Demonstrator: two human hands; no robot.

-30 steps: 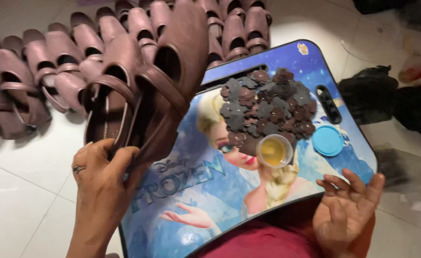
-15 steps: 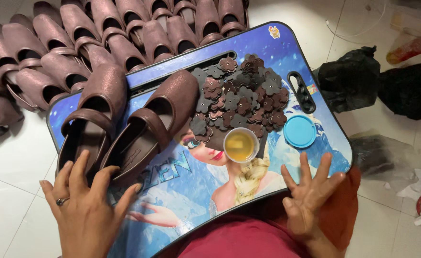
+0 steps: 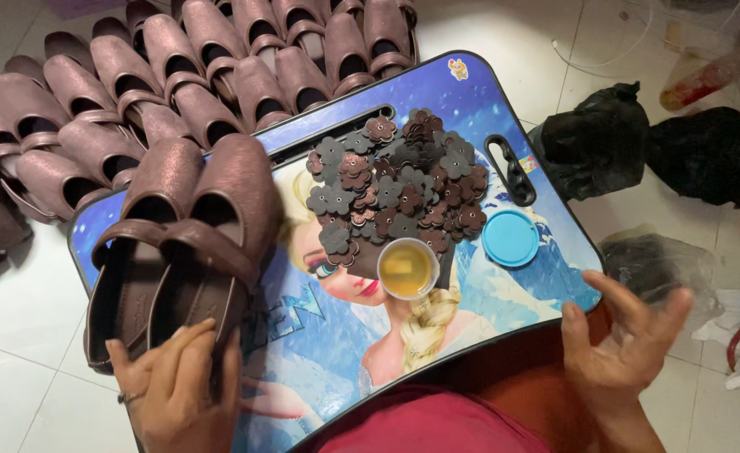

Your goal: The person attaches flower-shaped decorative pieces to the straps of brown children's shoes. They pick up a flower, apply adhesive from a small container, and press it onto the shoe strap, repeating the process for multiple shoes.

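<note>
Since the earlier frames the shoe pair (image 3: pixel 181 243) has come down from mid-air onto the left end of the lap tray (image 3: pixel 504 101), and the left hand (image 3: pixel 177 390) has slid back to the heels. The right hand (image 3: pixel 626 340) has stayed off the tray's right corner, empty.

Left hand: fingers spread and lightly curled, tips resting on the heel rims of the pair, not clamped round anything. Right hand: open, fingers apart, palm partly up, touching nothing I can make out (it may brush the tray edge, can't tell).

Key relation: the pair lies side by side w/ long axes running from the heels at the left fingertips up and away to the toes, tilted a bit to the right. So the shoes lie straight ahead of the left fingers; left hand is far nearer, right is well apart across the tray.

Mid-tray: a heap of small dark flower cutouts (image 3: pixel 395 184), a small cup of amber liquid (image 3: pixel 406 268) just below it, a blue lid (image 3: pixel 510 238) to the right. Rows of matching shoes (image 3: pixel 135 75) lie on the floor beyond, black bags (image 3: pixel 596 138) at right.
</note>
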